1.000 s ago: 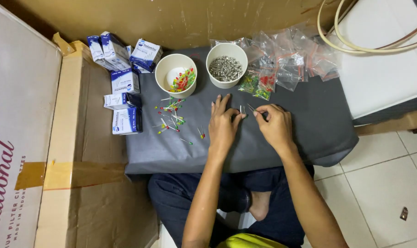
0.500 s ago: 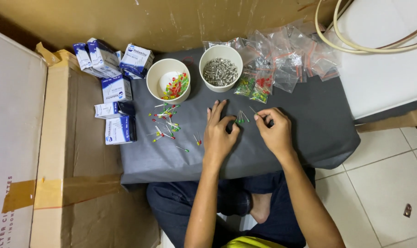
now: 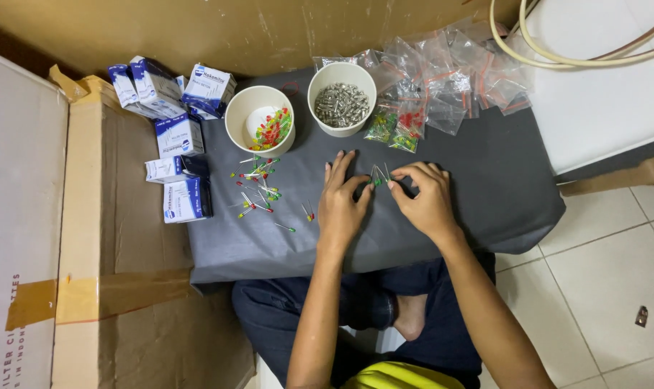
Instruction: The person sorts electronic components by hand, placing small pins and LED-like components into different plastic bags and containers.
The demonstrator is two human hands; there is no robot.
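My left hand (image 3: pixel 343 200) rests on the grey cloth-covered table (image 3: pixel 485 194), thumb and forefinger pinching a small bunch of LEDs (image 3: pixel 378 174) with thin wire legs. My right hand (image 3: pixel 424 194) meets it from the right, its fingertips on the same bunch. Loose red, green and yellow LEDs (image 3: pixel 258 186) lie scattered to the left of my left hand. Behind them stands a white cup with coloured LEDs (image 3: pixel 260 119), and beside it a white cup of small silver parts (image 3: pixel 341 97).
Several clear zip bags (image 3: pixel 442 79), some holding LEDs, lie at the back right. Small blue-and-white boxes (image 3: pixel 174 137) are stacked at the table's left edge. A large cardboard box (image 3: pixel 96 238) stands left. A cream hose (image 3: pixel 557 50) lies on a white surface at right.
Both hands stay together over the bunch of LEDs, fingers shifting slightly. The view has drifted a little, so the table sits further right in the frame.
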